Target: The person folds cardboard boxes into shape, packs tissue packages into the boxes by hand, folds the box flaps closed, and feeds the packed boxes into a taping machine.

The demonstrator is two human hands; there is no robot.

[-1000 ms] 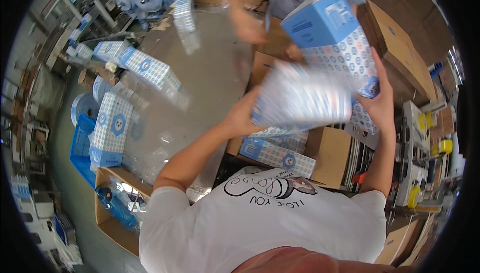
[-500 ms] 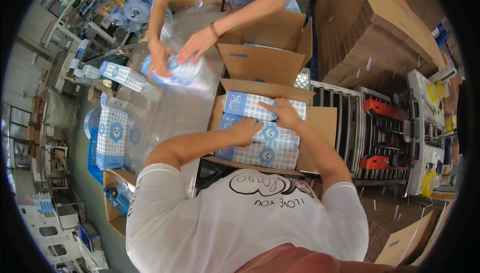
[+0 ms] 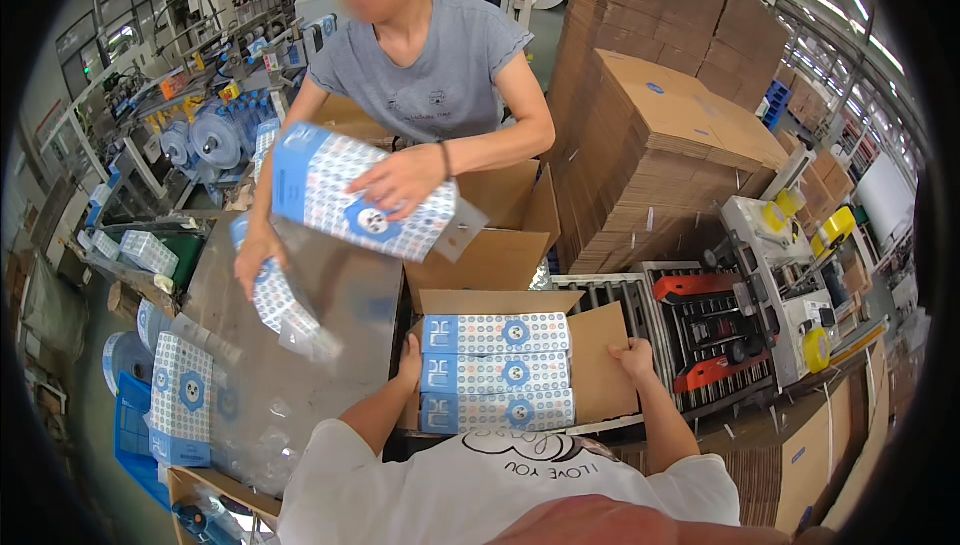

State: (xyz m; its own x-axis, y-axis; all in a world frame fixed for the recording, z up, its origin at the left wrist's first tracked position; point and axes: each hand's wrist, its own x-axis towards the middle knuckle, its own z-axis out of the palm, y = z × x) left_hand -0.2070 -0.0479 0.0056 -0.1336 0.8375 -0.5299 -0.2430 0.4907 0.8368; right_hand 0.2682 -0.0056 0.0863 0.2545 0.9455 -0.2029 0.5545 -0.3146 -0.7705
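Three blue-and-white packs (image 3: 497, 373) lie side by side in an open carton (image 3: 576, 307) at the lower centre of the frame, filling its visible width, each with its blue end to the left. That much is done. The carton's far flap stands up and its right flap (image 3: 605, 370) spreads outward, so closing is not yet done; whether more packs lie beneath the three cannot be seen.

The right hand (image 3: 632, 357) grips the outer edge of the right flap, fingers bent over the cardboard. The left hand (image 3: 409, 360) touches the carton's left side, but its fingers are partly hidden and I cannot tell whether they are closed.

The carton's left side sits along the right edge of the worktop (image 3: 340, 405). Room looks tight above, where a second carton (image 3: 480, 260) stands just beyond the far flap, and below, where the white shirt (image 3: 560, 490) comes close to the near side. To the right there is more room: past the far flap and right flap runs a roller conveyor (image 3: 600, 292). At upper centre, a co-worker holds a large pack (image 3: 340, 180) over the worktop.
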